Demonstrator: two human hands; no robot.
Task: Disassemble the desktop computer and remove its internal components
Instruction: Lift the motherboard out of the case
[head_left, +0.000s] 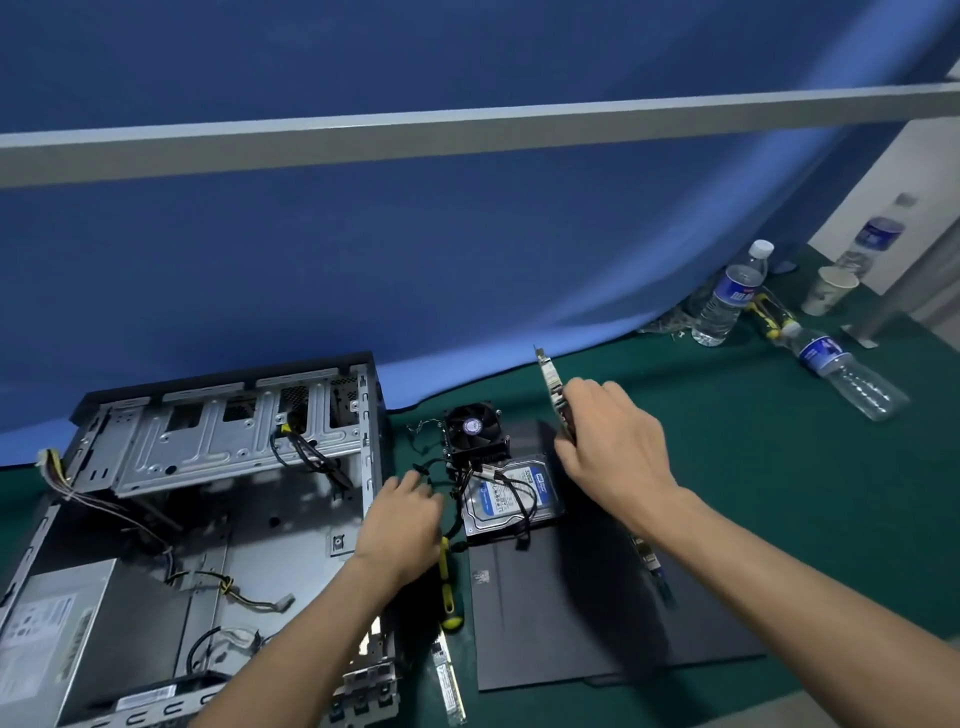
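Fingers of the right hand (613, 447) clamp a half-hidden card (551, 387); left hand (402, 519) fingers lie relaxed, tips blurred.

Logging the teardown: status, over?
Right hand grips expansion card upright. Left hand on cables beside hard drive. Case open, nothing blocking.

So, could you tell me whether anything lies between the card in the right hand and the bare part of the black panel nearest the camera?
Nothing visible does. The right hand holds the expansion card upright above the black side panel. The hard drive and cooler fan sit at the panel's far end, so its near part lies open.
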